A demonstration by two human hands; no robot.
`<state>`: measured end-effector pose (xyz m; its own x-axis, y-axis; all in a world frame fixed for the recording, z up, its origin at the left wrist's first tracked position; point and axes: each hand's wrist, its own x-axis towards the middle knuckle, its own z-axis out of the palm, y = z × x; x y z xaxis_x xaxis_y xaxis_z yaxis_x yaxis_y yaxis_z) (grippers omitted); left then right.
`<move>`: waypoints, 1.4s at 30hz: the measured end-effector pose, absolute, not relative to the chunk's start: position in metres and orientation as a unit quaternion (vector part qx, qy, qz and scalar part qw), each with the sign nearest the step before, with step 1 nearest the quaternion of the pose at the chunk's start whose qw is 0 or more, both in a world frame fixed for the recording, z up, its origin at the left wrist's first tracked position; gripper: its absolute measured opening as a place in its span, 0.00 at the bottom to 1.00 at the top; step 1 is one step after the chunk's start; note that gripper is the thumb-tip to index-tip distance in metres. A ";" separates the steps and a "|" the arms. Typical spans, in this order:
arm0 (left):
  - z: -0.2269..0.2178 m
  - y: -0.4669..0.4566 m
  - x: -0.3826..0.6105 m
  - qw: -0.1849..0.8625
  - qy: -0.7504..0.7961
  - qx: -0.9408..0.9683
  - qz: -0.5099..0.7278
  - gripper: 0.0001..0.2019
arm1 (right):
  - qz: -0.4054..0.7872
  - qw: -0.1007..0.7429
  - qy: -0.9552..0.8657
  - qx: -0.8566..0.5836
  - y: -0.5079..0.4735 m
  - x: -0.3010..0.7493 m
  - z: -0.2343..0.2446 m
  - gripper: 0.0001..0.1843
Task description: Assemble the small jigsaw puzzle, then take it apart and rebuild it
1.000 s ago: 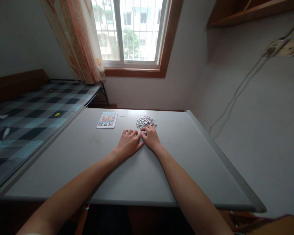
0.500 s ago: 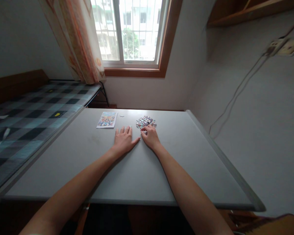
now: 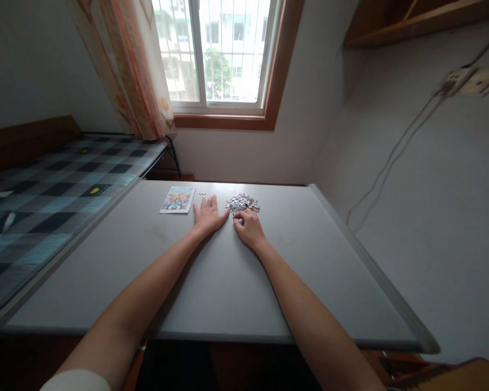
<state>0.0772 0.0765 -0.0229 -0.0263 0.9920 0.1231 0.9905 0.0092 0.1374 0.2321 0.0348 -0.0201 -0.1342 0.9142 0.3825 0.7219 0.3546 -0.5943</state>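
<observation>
My left hand [image 3: 210, 215] lies palm down with its fingers spread, left of a pile of jigsaw puzzle pieces [image 3: 243, 201]. Its thumb reaches toward the pile's left edge. At the near edge of that pile is my right hand [image 3: 249, 226], thumb and fingertips closed together; whatever sits between them is too small to make out. A few joined puzzle pieces [image 3: 202, 193] lie past my left fingertips. Left of them rests a printed picture card [image 3: 177, 200] with a colourful scene.
Everything lies on a light grey table [image 3: 224, 288] with raised side edges. A bed with a checked cover [image 3: 65, 179] stands along the left. Behind are a curtain [image 3: 134, 70] and a window [image 3: 232, 54]. A cable [image 3: 385, 168] hangs on the right wall.
My left hand has slid forward, away from me, toward the few joined pieces. The right hand has stayed almost in place at the pile.
</observation>
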 end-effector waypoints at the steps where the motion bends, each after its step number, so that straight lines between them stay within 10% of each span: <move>1: -0.022 0.080 0.079 0.005 0.713 0.695 0.096 0.40 | 0.135 0.359 -0.741 -0.552 0.035 0.232 -0.020 0.07; 42: -0.022 0.096 0.083 -0.006 0.751 0.647 0.134 0.40 | 0.138 0.345 -0.744 -0.555 0.033 0.232 -0.017 0.08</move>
